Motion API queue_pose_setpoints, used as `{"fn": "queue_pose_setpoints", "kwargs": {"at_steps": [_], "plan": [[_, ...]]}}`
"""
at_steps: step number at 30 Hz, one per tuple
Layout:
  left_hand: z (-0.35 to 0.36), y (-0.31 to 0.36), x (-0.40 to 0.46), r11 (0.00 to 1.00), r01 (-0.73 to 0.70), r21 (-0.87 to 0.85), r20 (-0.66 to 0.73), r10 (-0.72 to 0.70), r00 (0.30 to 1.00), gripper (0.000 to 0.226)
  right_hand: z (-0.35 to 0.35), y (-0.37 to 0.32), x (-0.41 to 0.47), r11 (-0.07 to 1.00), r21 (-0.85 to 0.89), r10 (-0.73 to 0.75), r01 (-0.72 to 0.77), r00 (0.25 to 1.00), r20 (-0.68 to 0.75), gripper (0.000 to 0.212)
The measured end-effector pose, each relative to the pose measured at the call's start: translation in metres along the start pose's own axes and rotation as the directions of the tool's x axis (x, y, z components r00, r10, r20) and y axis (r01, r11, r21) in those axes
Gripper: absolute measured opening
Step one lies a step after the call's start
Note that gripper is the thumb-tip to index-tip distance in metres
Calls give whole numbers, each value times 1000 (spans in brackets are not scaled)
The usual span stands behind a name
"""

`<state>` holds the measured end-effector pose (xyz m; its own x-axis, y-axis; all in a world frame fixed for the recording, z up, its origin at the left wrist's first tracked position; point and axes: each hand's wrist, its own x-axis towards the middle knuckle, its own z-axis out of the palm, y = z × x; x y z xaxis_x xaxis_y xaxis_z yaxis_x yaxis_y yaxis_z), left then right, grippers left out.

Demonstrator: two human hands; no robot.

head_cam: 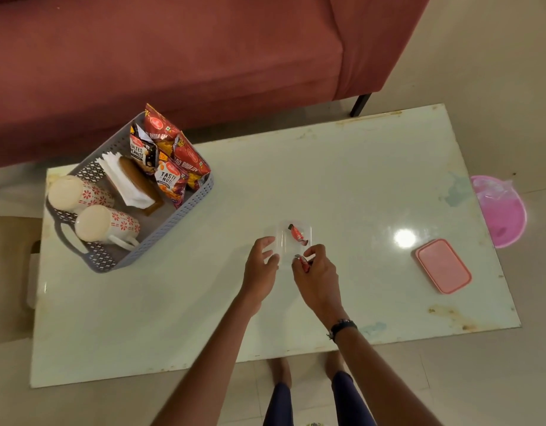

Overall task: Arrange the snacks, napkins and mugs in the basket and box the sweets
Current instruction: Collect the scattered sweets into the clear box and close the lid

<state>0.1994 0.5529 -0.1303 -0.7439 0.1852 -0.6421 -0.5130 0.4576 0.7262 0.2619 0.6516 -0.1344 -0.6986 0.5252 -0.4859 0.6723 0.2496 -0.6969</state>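
Observation:
A clear plastic box sits mid-table with one red wrapped sweet inside. My right hand pinches a second red sweet just above the box's near edge. My left hand rests with fingers apart against the box's left side. The grey basket at the left holds two patterned mugs lying on their sides, a stack of white napkins and several snack packets.
The pink box lid lies on the right part of the white table. A pink tub stands on the floor past the table's right edge. A red sofa runs along the far side.

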Motion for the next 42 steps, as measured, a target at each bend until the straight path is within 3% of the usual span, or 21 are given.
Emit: {"fn": "queue_pose_setpoints", "kwargs": {"at_steps": [4,7,10,14,20,25,31,33,37,42], "plan": [[-1,-5,-1,1000,1,-25,37,0,999,33,4,-17,9,999,-8,-49,48,998,-36,37],[-1,-6,-3,1000,-5,-30,32,6,999,33,3,-18,14,999,-50,-9,8,1000,-20,32],[-1,-8,-6,999,8,-41,17,-8,1000,34,-7,-9,7,986,124,107,-109,994,21,19],[-1,-12,-11,999,16,-34,3,-15,1000,34,-15,-2,-6,902,330,255,-280,960,117,17],[-1,-9,-14,995,4,-100,-13,-5,1000,31,-1,-22,16,987,152,41,-42,999,9,19],[-2,-5,-14,993,-19,-117,-23,16,1000,28,4,-24,33,985,-148,-75,87,993,87,30],[-3,-5,-12,995,-9,-96,-25,7,1000,27,-2,-15,35,991,43,-133,127,976,171,13],[-3,-6,-12,995,-11,-101,-26,8,1000,26,-2,-15,35,989,73,-135,127,984,117,14],[-4,-9,-12,995,6,-102,-29,-9,1000,26,-8,-12,30,994,93,-47,61,988,-149,14],[-4,-9,-13,994,3,-106,-34,-6,999,24,-7,-10,24,991,53,-119,124,990,-80,21]]}}
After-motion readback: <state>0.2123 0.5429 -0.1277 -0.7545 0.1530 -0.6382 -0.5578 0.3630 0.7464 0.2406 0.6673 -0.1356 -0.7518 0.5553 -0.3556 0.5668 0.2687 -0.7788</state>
